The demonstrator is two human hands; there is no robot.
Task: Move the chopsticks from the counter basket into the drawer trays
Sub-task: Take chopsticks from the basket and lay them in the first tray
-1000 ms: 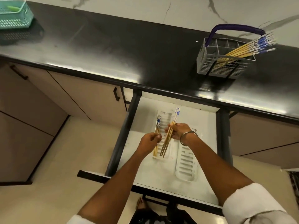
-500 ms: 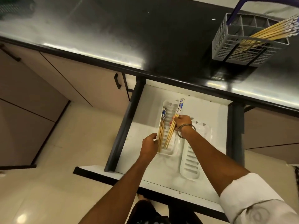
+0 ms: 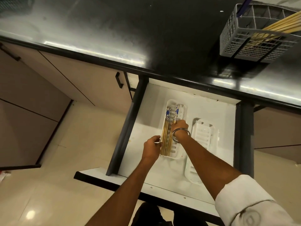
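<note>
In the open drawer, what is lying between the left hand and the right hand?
In the head view, a bundle of chopsticks lies between the left hand and the right hand, inside the left white tray.

A glossy black worktop (image 3: 130, 25) runs across the room, catching streaks of light along its front edge. Beneath it stand beige cabinet doors (image 3: 78, 79) with a black handle (image 3: 119, 79), and pale shiny floor tiles (image 3: 48, 185) lie below.

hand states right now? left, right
Left hand: grips the left tray edge.
Right hand: holds chopsticks over that tray.
</note>
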